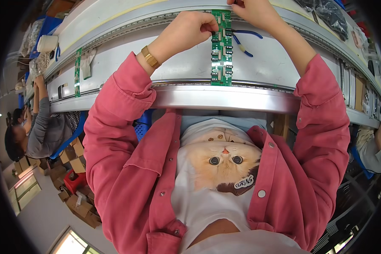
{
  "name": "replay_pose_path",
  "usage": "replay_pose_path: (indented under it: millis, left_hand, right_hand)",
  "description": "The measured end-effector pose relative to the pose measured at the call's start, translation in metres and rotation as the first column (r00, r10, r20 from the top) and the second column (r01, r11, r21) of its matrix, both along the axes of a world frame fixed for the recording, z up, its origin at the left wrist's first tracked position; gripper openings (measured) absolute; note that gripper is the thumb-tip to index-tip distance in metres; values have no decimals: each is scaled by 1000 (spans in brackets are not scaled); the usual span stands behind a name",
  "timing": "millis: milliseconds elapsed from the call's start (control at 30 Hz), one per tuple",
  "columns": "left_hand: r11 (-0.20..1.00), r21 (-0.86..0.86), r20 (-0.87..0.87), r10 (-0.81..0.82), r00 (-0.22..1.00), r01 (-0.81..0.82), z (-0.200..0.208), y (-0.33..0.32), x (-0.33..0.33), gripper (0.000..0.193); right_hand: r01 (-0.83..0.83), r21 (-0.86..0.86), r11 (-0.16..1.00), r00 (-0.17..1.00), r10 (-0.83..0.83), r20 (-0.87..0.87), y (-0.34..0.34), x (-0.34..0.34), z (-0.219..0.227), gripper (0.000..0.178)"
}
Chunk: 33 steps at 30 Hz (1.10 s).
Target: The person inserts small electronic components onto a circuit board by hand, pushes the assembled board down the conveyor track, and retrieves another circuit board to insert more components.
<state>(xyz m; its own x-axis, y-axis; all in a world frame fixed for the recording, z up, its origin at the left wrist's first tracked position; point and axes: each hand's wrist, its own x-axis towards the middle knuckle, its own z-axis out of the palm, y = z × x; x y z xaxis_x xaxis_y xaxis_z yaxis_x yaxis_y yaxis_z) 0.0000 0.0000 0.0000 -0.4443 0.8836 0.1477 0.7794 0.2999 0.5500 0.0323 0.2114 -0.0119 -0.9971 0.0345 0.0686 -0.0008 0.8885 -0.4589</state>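
Note:
A long green circuit board (221,59) with black and pale components spans the two rails of a metal track. My left hand (194,28), with a gold watch (150,57) on its wrist, is closed in a pinch at the board's left edge, near its far part. What lies between those fingertips is too small to make out. Beyond the board's far end, to its right, my right hand (254,12) has its fingers curled together at the picture's upper edge. Their grip is partly cut off. Pliers (244,41) with blue and yellow handles rest just right of the board.
Another green board (77,73) sits across the track at the left, beside a pale glove (87,63). Black plastic bags (332,19) lie beyond the track at the right. A person (46,131) works at the far left; another (371,142) is partly visible at the right.

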Motion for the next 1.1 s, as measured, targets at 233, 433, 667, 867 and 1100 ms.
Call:
replay_pose_path:
  millis: [233, 433, 667, 867, 1100]
  left_hand:
    - [1000, 14, 18, -25, 1000, 24, -3, 2, -1, 12]
    - [999, -2, -1, -45, 999, 45, -1, 4, -1, 11]
    - [998, -34, -51, -52, 997, 50, -1, 6, -1, 11]
    - [997, -40, -87, -73, 993, 70, -2, 5, -2, 11]
    - [992, -56, -122, -118, 985, 112, -2, 5, -4, 11]
  right_hand:
    - [-53, 0, 999, 994, 53, -92, -11, 16, 7, 7]
    - [-79, 74, 994, 981, 91, -171, -14, 20, 8, 8]
    - [-98, 61, 993, 973, 108, -205, -14, 19, 7, 7]
    - [-79, 38, 996, 989, 83, -124, -18, 18, 8, 7]
    - [-122, -117, 986, 987, 108, -122, -9, 8, -5, 7]
